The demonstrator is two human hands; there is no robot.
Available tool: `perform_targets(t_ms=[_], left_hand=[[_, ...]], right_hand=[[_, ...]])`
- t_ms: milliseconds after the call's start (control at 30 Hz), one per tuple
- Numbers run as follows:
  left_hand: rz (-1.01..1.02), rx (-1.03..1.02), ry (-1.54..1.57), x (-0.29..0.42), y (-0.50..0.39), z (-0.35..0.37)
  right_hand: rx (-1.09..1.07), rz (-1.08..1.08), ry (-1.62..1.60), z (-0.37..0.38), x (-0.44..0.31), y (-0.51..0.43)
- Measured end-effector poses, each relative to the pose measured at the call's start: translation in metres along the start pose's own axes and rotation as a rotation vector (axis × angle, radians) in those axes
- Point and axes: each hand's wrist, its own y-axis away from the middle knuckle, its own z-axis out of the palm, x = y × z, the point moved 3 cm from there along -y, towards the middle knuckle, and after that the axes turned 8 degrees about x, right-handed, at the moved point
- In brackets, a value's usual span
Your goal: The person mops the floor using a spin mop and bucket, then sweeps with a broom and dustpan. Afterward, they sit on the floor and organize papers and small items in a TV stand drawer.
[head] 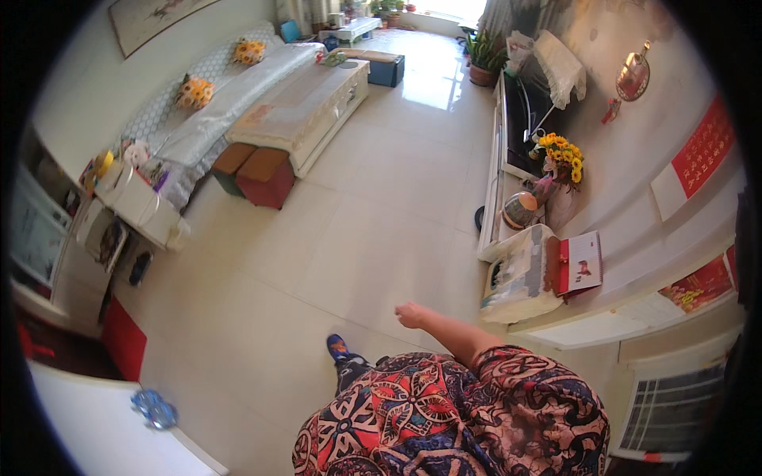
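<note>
My right hand point(409, 315) hangs in front of my body over the pale tiled floor point(381, 250), its fingers curled in. Nothing shows in it, and it touches nothing. My left hand is out of view. Below, a blue shoe point(337, 347) on my foot points forward along the floor. To the right of the hand stands a low cabinet under a white cloth cover point(524, 273), and a spiral-bound desk calendar point(582, 262) rests at its wall side.
On the left are a red stool point(268, 178), a cloth-covered coffee table point(297, 113) and a sofa point(208, 134). A TV stand point(494, 178) lines the right wall, with sunflowers point(559, 156) by it. A white door point(107, 422) with a blue ornament point(153, 409) is at lower left.
</note>
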Motion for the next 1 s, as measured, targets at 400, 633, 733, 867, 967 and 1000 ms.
perform_targets(t_ms=[400, 633, 733, 867, 967, 1000], left_hand=[[0.203, -0.159, 0.115, 0.334, -0.212, -0.032], [0.379, -0.262, 0.167, 0.571, -0.249, 0.074], [0.341, -0.296, 0.027, 0.618, -0.238, 0.115], [0.224, -0.16, 0.164, 0.706, -0.189, 0.148], [0.48, -0.421, 0.543, 0.837, -0.1, 0.201], [0.634, -0.664, 0.554, 0.881, -0.052, 0.212]], right_hand=[[-0.111, 0.422, 0.026, -0.023, 0.011, -0.078], [-0.227, 0.572, -0.137, -0.01, 0.008, -0.188], [-0.193, 0.213, 0.142, -0.026, 0.001, -0.249], [-0.328, 0.374, -0.045, -0.077, 0.012, -0.344], [-0.245, 0.369, 0.085, -0.136, 0.01, -0.44], [-0.079, 0.48, 0.004, -0.161, 0.01, -0.469]])
